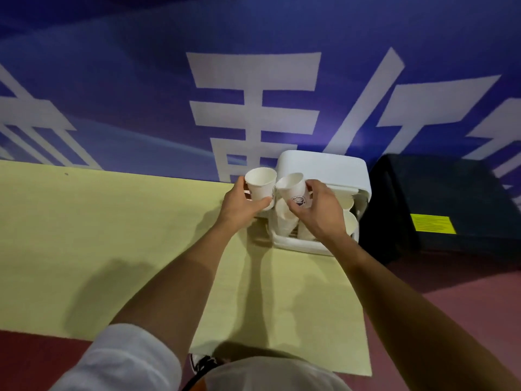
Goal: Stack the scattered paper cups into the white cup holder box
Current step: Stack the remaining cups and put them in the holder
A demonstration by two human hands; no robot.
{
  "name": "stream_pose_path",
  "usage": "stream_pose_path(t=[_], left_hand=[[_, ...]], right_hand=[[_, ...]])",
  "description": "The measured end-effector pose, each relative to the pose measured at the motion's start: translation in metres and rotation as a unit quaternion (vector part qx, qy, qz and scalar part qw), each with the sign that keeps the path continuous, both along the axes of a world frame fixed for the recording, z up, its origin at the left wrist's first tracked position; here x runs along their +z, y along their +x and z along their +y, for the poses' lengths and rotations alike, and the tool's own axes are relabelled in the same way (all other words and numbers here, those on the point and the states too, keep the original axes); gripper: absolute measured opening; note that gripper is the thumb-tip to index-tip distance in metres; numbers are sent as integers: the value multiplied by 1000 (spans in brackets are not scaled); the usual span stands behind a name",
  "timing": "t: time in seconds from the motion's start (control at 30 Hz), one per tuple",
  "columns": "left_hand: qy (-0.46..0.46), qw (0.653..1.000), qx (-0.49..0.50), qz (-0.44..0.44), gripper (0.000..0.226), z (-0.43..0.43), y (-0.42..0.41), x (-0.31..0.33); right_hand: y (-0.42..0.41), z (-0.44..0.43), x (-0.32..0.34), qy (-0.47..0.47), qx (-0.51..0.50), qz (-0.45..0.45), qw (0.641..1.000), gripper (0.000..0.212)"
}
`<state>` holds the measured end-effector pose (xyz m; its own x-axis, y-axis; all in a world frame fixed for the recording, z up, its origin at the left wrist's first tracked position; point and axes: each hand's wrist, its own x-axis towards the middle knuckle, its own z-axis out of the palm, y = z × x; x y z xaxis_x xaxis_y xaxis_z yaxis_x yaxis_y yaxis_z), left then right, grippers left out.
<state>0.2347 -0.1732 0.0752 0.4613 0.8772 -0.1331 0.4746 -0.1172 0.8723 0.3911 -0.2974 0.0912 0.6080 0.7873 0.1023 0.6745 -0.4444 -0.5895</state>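
Observation:
A white cup holder box [324,167] stands on a pale yellow mat [112,235] against the blue wall banner. Its open front shows several white paper cups stacked inside [284,221]. My left hand [239,204] grips an upright white paper cup [260,183] just left of the box. My right hand [321,210] holds a second paper cup [296,190] with a dark round logo, tilted to the left, in front of the box's opening. The two cups are close side by side, rims almost touching.
A black case [451,204] with a yellow label [432,223] sits right of the box on the dark red floor [451,277]. The blue banner [197,94] with large white characters rises behind. The mat stretches far to the left.

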Motion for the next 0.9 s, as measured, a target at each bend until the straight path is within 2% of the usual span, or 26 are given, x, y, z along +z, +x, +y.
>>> stream_pose_path(t=[0.17, 0.37, 0.47, 0.8, 0.9], left_hand=[[5, 1000, -11, -8, 68, -45, 46, 2], [24, 998, -51, 1, 80, -74, 81, -2], [40, 997, -65, 8, 73, -77, 95, -1], [81, 989, -103, 63, 69, -82, 109, -22], [86, 987, -107, 84, 69, -82, 110, -27]], right_hand=[[43, -54, 0, 30, -8, 42, 999, 61], [74, -92, -16, 39, -43, 103, 993, 64], [79, -96, -24, 56, -57, 128, 989, 70], [88, -103, -58, 10, -79, 119, 990, 63], [89, -100, -63, 10, -76, 109, 991, 67]])
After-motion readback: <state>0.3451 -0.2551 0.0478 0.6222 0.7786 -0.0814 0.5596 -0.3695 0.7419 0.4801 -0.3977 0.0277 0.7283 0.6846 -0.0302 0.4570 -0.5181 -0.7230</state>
